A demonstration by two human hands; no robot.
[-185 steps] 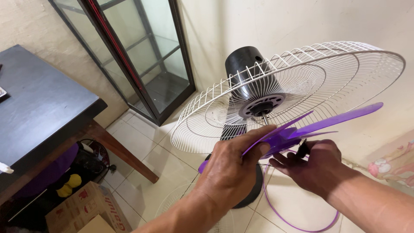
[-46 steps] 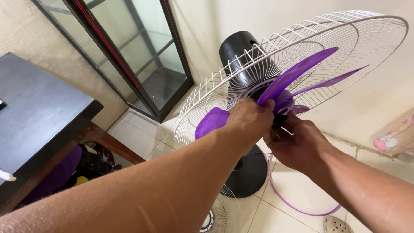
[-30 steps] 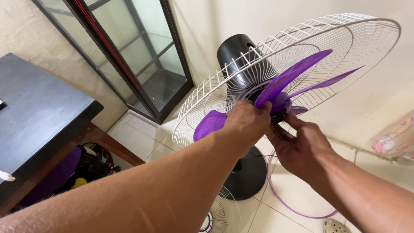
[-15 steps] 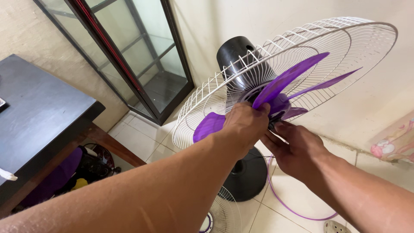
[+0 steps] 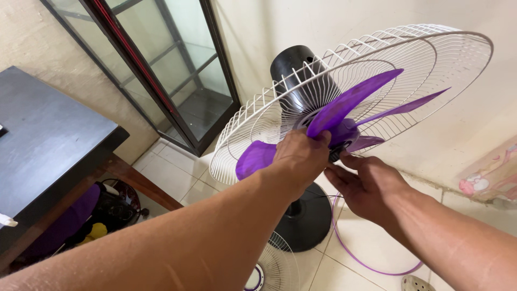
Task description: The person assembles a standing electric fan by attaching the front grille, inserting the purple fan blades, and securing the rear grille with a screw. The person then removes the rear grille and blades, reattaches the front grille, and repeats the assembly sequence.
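- At frame centre, the left hand (image 5: 298, 156) is clamped on the purple fan blade (image 5: 344, 105), which sits against the white rear grille (image 5: 377, 64) in front of the black motor housing (image 5: 293, 64).
- The right hand (image 5: 366, 183), fingers pinched together, is at the blade's hub; whether it grips a small cap there cannot be told.
- Risk: if the left hand's hold slackens, the blade could turn or tilt on its shaft.
- Risk: fingertips near the grille wires may get nipped.
- No packages are visible; at the right edge, a pink pictured sheet (image 5: 487, 180) lies against the wall.
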